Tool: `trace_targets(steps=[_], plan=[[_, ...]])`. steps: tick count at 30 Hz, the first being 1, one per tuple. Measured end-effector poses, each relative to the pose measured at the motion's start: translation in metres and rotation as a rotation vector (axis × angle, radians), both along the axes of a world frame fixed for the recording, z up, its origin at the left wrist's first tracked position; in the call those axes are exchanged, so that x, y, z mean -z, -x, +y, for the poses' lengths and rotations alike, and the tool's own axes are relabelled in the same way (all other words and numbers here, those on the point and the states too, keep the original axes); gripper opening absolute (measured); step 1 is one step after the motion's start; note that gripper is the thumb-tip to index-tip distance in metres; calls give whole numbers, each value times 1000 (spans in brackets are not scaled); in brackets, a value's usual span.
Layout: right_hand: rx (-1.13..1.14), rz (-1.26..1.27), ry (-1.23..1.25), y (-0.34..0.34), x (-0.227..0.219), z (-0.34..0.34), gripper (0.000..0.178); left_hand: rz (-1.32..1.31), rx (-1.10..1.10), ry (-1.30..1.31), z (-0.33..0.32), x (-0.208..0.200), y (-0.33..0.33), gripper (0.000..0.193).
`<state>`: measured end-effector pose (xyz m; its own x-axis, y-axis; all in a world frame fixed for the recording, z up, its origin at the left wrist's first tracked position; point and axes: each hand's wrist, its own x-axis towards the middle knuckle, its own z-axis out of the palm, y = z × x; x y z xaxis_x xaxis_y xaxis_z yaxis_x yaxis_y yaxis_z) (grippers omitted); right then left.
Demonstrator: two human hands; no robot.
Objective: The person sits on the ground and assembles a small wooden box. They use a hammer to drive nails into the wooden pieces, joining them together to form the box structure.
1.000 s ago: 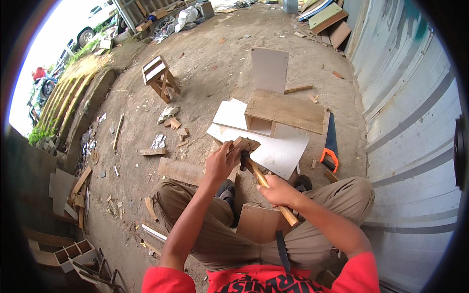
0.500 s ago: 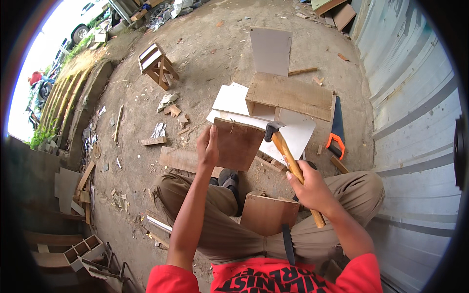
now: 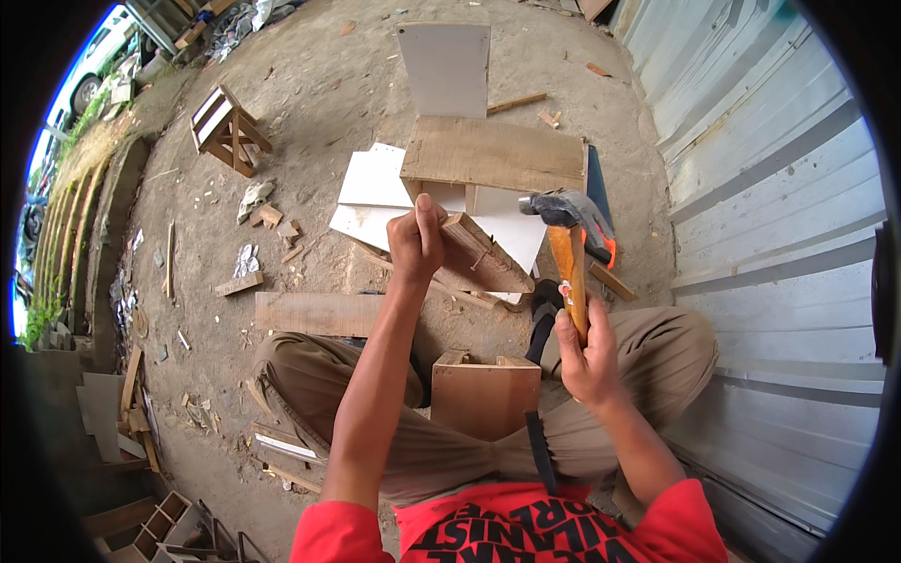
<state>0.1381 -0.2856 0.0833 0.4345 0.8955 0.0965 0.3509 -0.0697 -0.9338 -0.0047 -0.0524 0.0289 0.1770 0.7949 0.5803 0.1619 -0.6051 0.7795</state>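
Observation:
My left hand [image 3: 418, 242] grips one end of a brown wooden board [image 3: 507, 269], held up and tilted in front of me. A thin nail appears to stick out of the board's face near its upper edge. My right hand [image 3: 587, 352] is wrapped round the wooden handle of a claw hammer [image 3: 567, 253]. The hammer stands head up, just right of the board and apart from it. Between my bent legs sits a small wooden box [image 3: 486, 399], its brown face toward me.
Beyond my hands, a larger wooden box [image 3: 497, 155] rests on white panels [image 3: 371, 178]. A handsaw [image 3: 598, 183] lies beside it, partly behind the hammer. A small stool [image 3: 228, 131] stands far left. Wood scraps litter the ground, and a corrugated metal wall [image 3: 770, 206] borders the right.
The board has turned from showing its broad face to a tilted, more edge-on pose. The hammer has swung more upright, and my right hand has risen slightly. The whole view has shifted.

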Motion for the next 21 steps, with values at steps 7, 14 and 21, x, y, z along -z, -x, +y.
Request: trace_targets(steps=[7,14,21], plan=[[-92,-172,62,6,-25,3,34,-115,-117,59,33,57,-9,57],[-152,-246,71,9,-63,26,33,-141,-112,61,30,62,-4,60],[-218,-293,168,7,-63,34,35,-85,-90,0,23,58,-10,51]])
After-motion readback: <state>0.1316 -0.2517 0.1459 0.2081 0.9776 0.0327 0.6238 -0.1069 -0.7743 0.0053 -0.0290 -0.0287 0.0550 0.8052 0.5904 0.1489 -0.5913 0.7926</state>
